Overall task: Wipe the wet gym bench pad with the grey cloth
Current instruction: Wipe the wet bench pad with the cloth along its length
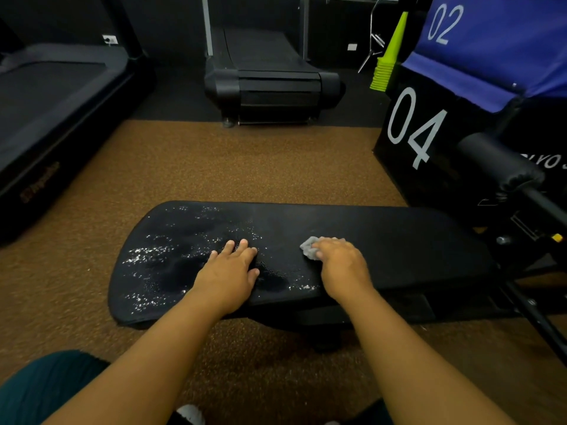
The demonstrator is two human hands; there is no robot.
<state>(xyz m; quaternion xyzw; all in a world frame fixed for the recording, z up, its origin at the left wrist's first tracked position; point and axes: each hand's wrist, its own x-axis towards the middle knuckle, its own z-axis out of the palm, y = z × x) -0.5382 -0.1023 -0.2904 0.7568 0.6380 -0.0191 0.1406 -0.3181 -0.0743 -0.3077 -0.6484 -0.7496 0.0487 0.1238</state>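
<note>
The black gym bench pad lies across the middle of the view, its left half speckled with water droplets and its right half looking dry. My left hand rests flat on the wet part, fingers straight. My right hand presses the small grey cloth onto the pad near its middle, fingers curled over it; only the cloth's left edge shows past my fingers.
Brown speckled floor surrounds the bench. A black treadmill stands behind, another machine at the left. Black and blue numbered boxes and stacked green cones sit at the right, beside the bench's roller pad and frame.
</note>
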